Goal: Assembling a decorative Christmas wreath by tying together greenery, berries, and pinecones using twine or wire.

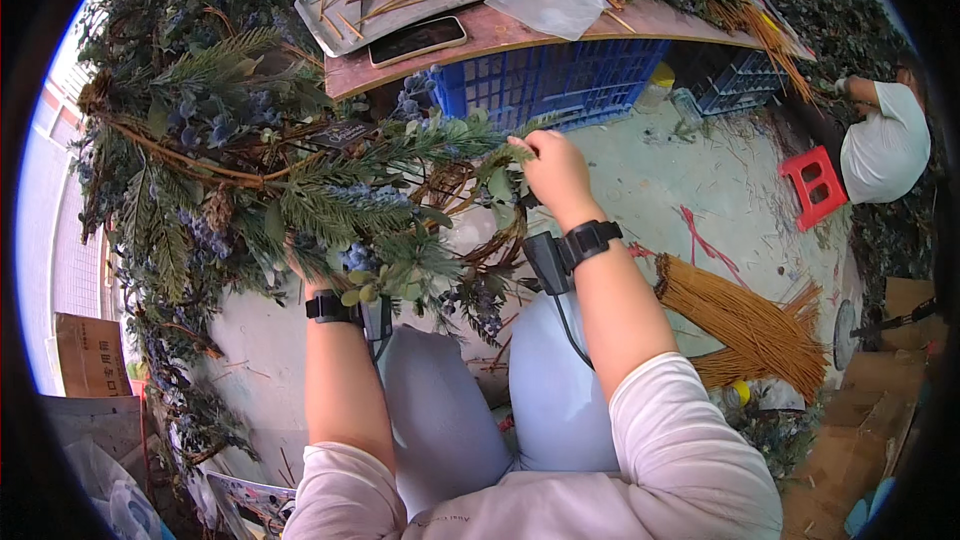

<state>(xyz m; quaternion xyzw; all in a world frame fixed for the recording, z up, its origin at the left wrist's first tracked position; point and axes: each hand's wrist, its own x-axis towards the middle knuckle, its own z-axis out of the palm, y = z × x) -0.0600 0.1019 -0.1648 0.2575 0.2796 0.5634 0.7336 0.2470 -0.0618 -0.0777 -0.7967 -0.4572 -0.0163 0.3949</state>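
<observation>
In front of me is a wreath (350, 210) of evergreen sprigs, rounded leaves, blue berries and brown twigs. My right hand (555, 172) is closed at its right side, thumb and fingers pinching the tip of a green sprig (520, 130). On the left, my left hand (294, 256) reaches in under the greenery. Leaves cover its fingers, so their grip does not show. Twigs curve through the wreath's open middle, and a pine cone (219, 208) sits among the needles at its left.
Ahead stands a board table (480, 32) with a tray (330, 25) of tools, a phone (418, 41) and a plastic bag (550, 4). Below it is a blue crate (550, 80). Bundled brown twigs (740, 315) lie right, beyond them a red stool (812, 188) and another person (888, 145).
</observation>
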